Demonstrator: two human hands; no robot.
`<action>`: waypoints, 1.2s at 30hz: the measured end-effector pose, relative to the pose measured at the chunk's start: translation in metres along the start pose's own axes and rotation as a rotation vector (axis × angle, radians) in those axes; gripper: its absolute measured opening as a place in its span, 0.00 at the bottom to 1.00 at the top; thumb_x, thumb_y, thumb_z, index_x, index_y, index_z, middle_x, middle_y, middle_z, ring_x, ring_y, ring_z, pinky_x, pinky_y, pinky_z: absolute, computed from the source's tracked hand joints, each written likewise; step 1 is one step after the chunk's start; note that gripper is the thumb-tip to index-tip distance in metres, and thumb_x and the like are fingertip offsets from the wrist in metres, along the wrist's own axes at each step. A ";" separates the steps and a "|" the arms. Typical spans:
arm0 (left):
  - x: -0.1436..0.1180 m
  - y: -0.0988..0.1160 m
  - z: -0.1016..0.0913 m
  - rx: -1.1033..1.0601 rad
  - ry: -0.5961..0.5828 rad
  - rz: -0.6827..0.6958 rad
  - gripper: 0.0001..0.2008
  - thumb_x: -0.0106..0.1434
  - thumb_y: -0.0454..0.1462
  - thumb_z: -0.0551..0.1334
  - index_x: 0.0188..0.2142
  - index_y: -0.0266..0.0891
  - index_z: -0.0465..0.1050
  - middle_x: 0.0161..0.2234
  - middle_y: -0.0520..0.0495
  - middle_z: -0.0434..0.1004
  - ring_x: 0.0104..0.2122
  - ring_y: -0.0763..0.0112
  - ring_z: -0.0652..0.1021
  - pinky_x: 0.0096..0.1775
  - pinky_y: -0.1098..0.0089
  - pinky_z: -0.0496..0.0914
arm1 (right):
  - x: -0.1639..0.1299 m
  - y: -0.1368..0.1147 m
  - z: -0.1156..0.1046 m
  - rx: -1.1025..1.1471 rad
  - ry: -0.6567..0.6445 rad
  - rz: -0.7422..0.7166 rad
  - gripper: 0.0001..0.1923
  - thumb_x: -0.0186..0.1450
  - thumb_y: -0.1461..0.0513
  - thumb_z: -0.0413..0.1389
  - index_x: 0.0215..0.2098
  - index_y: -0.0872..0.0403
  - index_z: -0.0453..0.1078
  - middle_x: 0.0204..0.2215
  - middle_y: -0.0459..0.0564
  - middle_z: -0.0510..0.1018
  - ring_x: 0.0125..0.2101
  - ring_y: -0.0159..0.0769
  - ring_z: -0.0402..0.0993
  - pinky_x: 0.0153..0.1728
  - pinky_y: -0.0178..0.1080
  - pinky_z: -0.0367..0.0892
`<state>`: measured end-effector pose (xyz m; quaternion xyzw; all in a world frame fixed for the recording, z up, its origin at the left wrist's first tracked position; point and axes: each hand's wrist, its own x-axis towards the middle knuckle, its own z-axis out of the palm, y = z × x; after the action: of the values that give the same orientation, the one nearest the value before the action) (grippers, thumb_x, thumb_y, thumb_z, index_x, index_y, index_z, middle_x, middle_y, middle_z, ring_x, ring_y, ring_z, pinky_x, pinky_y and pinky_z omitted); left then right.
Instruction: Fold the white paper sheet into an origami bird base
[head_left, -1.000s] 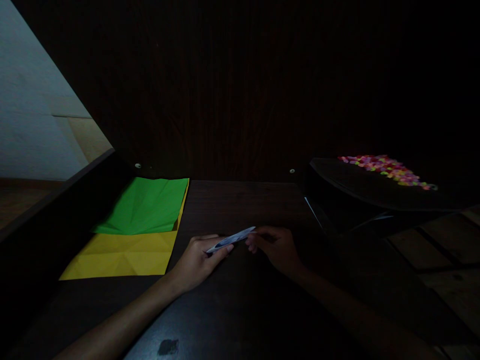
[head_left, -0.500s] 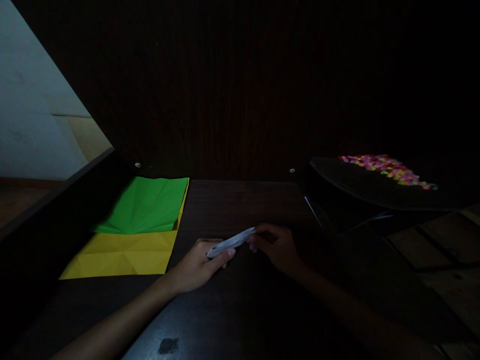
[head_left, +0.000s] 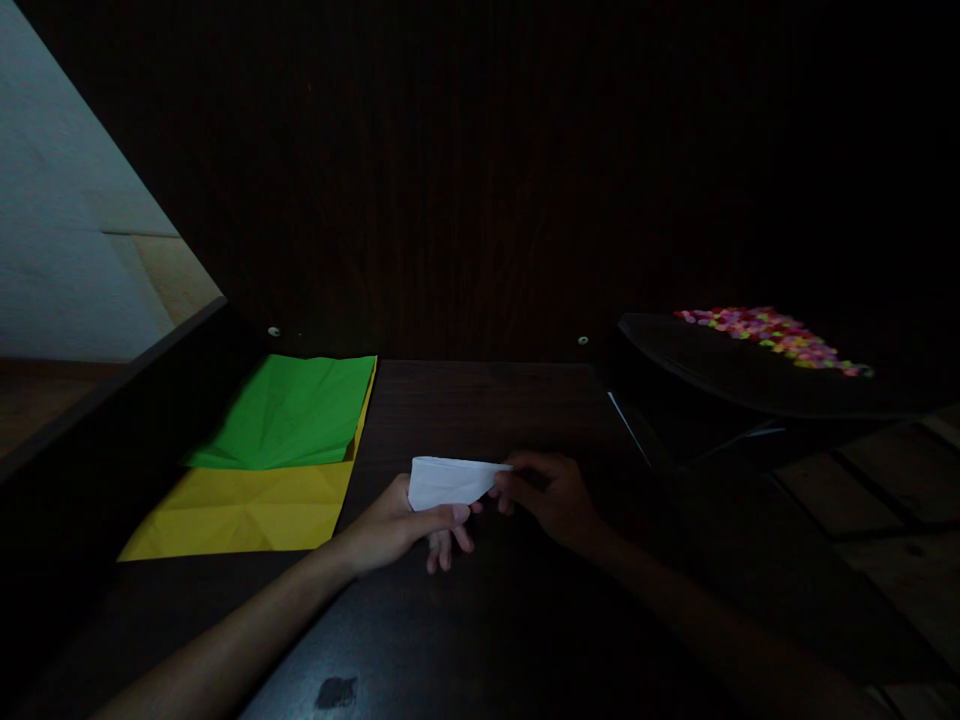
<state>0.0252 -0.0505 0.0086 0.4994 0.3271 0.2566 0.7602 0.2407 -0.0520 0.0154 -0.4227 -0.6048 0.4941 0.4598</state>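
Observation:
A folded piece of white paper [head_left: 450, 482] is held between my two hands above the dark wooden surface [head_left: 480, 400]. My left hand [head_left: 409, 525] grips its left part, the thumb lying along the lower edge in front and the other fingers behind and below. At the paper's narrow right tip, my right hand [head_left: 544, 490] pinches with thumb and forefinger. To the left lie a creased green sheet [head_left: 292, 410] and, partly under it, a creased yellow sheet [head_left: 240, 510].
A dark upright panel [head_left: 450, 200] stands behind the surface. At the right, a strand of pink, red and yellow beads or flowers [head_left: 780, 338] lies on a dark curved shelf [head_left: 720, 385]. A low dark side board [head_left: 112, 400] runs along the left.
The white paper has turned from nearly edge-on to show its broad face. My left hand's fingers have spread below it. My right hand stays at the right tip.

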 end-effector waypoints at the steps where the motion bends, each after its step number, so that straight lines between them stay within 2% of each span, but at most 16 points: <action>1: 0.000 0.000 0.000 -0.008 0.003 -0.002 0.19 0.58 0.44 0.67 0.42 0.29 0.75 0.26 0.42 0.81 0.17 0.73 0.76 0.19 0.75 0.69 | 0.000 0.000 0.000 0.006 -0.005 0.002 0.15 0.60 0.52 0.62 0.24 0.55 0.74 0.19 0.46 0.77 0.18 0.30 0.72 0.21 0.32 0.68; 3: 0.000 0.001 0.000 -0.015 0.006 -0.018 0.17 0.58 0.43 0.67 0.39 0.29 0.75 0.25 0.42 0.81 0.16 0.74 0.75 0.17 0.77 0.67 | -0.001 0.002 0.002 0.023 -0.006 0.005 0.14 0.60 0.53 0.62 0.25 0.55 0.75 0.18 0.46 0.77 0.18 0.29 0.72 0.21 0.32 0.68; 6: -0.001 0.002 0.000 -0.016 0.003 -0.057 0.15 0.58 0.42 0.67 0.36 0.29 0.75 0.23 0.42 0.80 0.14 0.76 0.73 0.14 0.80 0.63 | -0.001 0.004 0.004 0.065 0.034 0.003 0.11 0.59 0.54 0.63 0.33 0.54 0.77 0.18 0.44 0.77 0.17 0.30 0.72 0.19 0.32 0.68; 9: -0.001 0.002 0.000 -0.009 0.006 -0.074 0.15 0.58 0.42 0.66 0.36 0.29 0.76 0.23 0.42 0.81 0.12 0.77 0.72 0.12 0.80 0.60 | -0.001 0.005 0.005 0.086 0.051 0.000 0.14 0.58 0.55 0.64 0.39 0.54 0.77 0.18 0.44 0.78 0.17 0.31 0.74 0.20 0.33 0.71; 14: -0.002 0.005 0.004 0.031 0.077 -0.026 0.17 0.57 0.43 0.68 0.36 0.29 0.76 0.24 0.42 0.81 0.13 0.76 0.72 0.15 0.77 0.65 | 0.001 0.005 0.005 0.082 0.069 -0.009 0.12 0.57 0.55 0.65 0.36 0.55 0.78 0.21 0.48 0.81 0.19 0.33 0.77 0.22 0.35 0.74; 18: -0.001 0.008 0.006 0.073 0.179 0.040 0.17 0.57 0.44 0.69 0.33 0.29 0.77 0.19 0.48 0.77 0.14 0.76 0.72 0.18 0.75 0.69 | 0.002 0.006 0.005 0.077 0.079 -0.004 0.12 0.57 0.55 0.65 0.36 0.54 0.79 0.22 0.49 0.82 0.20 0.34 0.78 0.23 0.36 0.75; 22: 0.001 0.007 0.004 0.082 0.156 0.032 0.16 0.57 0.44 0.68 0.30 0.29 0.78 0.16 0.49 0.74 0.14 0.75 0.72 0.18 0.75 0.68 | 0.002 0.006 0.007 0.087 0.092 0.025 0.13 0.57 0.55 0.65 0.36 0.53 0.79 0.23 0.49 0.83 0.21 0.35 0.79 0.24 0.38 0.77; 29: 0.002 0.005 0.003 0.037 0.169 0.026 0.16 0.58 0.44 0.68 0.30 0.29 0.77 0.20 0.46 0.78 0.15 0.74 0.74 0.18 0.75 0.69 | 0.003 0.004 0.010 0.176 0.101 0.085 0.13 0.56 0.55 0.66 0.35 0.55 0.78 0.23 0.49 0.83 0.23 0.38 0.81 0.27 0.39 0.79; 36: 0.002 0.005 0.005 0.023 0.204 0.009 0.16 0.57 0.44 0.68 0.34 0.29 0.76 0.30 0.41 0.82 0.18 0.73 0.77 0.20 0.72 0.72 | 0.004 0.007 0.010 0.182 0.116 0.104 0.15 0.54 0.53 0.67 0.34 0.55 0.79 0.23 0.50 0.83 0.24 0.39 0.81 0.27 0.41 0.79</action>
<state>0.0299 -0.0505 0.0143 0.4808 0.4034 0.3057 0.7160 0.2300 -0.0495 0.0086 -0.4380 -0.5072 0.5449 0.5040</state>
